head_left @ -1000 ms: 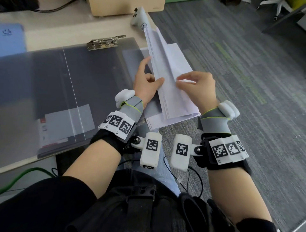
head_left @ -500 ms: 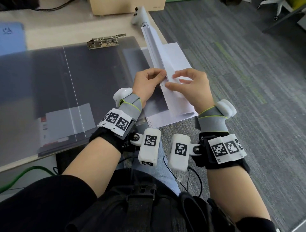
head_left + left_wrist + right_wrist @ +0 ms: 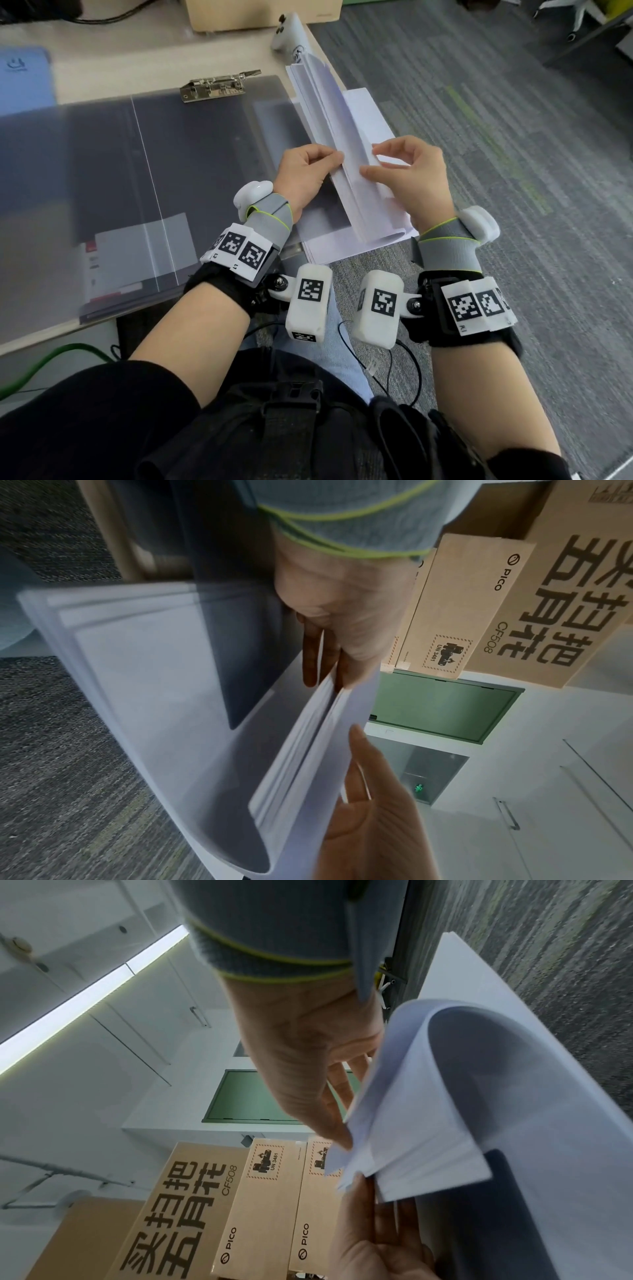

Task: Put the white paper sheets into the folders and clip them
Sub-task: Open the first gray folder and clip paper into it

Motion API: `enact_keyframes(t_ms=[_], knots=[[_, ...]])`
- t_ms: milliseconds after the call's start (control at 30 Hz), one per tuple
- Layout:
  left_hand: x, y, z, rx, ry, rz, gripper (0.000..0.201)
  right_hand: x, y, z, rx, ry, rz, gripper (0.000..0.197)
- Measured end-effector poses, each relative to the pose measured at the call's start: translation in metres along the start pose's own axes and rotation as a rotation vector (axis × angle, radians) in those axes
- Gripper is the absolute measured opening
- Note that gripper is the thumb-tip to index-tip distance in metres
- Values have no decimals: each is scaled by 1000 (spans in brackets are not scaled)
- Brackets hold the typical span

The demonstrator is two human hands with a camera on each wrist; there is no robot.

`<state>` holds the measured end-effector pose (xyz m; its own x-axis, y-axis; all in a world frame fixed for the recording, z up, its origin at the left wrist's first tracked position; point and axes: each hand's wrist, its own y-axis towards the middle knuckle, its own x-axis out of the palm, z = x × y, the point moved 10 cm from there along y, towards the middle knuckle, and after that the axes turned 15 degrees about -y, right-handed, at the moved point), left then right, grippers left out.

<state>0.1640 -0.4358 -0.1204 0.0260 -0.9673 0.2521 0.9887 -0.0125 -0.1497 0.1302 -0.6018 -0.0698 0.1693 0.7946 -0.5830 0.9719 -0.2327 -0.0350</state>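
Both hands pinch the lifted bundle of paper sheets point(image 3: 346, 154), left hand point(image 3: 305, 178) and right hand point(image 3: 411, 178), just right of the open folder point(image 3: 171, 164). Best to square the edges, then slide them under the clip point(image 3: 219, 85).

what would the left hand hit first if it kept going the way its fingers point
Almost at once the right hand: the left hand points across the lifted paper sheets it pinches, with the right hand's fingertips close on the other side. Depth is unclear.

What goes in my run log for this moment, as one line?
left hand: pinches paper sheets | right hand: pinches same sheets | folder: open on desk | clip: unused
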Motion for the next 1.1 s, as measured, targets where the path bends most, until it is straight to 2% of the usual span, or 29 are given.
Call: enact_keyframes(t_ms=[100, 167, 233, 333, 400, 467, 533, 600, 667, 733, 833, 967, 1100], knots=[[-2, 0, 2, -4, 47, 16, 24, -29, 0, 3, 5, -201, 206, 23], [-2, -1, 3, -11, 63, 11, 24, -38, -4, -6, -42, -340, 303, 28], [-1, -2, 5, -16, 43, 7, 25, -29, -5, -12, -57, -343, 228, 39], [1, -2, 10, -37, 36, 19, 24, 6, -10, -11, 3, -424, -79, 76], [6, -3, 16, -51, 11, 5, 22, 27, -16, -12, 9, -571, -199, 88], [13, -4, 23, -64, -23, -59, 26, 31, -16, -15, 21, -687, -158, 73], [19, -5, 29, -89, -26, -124, 33, 20, -15, -13, 99, -773, -64, 52], [6, -6, 38, -85, 11, -98, 32, 9, -15, -11, 155, -795, -19, 39], [-16, -3, 52, -14, 120, -23, 22, -3, -14, -15, 172, -785, 42, 33], [-39, -1, 60, 30, 297, 48, 11, -14, -15, -23, 192, -774, 119, 32], [-65, 2, 56, -9, 479, 112, 4, -29, -17, -40, 208, -757, 206, 32], [-84, -1, 53, -63, 473, 119, 16, -47, -27, -84, 152, -733, 335, 33], [-94, -3, 42, -165, 344, 81, 18, -59, -39, -125, 51, -691, 479, 37]])
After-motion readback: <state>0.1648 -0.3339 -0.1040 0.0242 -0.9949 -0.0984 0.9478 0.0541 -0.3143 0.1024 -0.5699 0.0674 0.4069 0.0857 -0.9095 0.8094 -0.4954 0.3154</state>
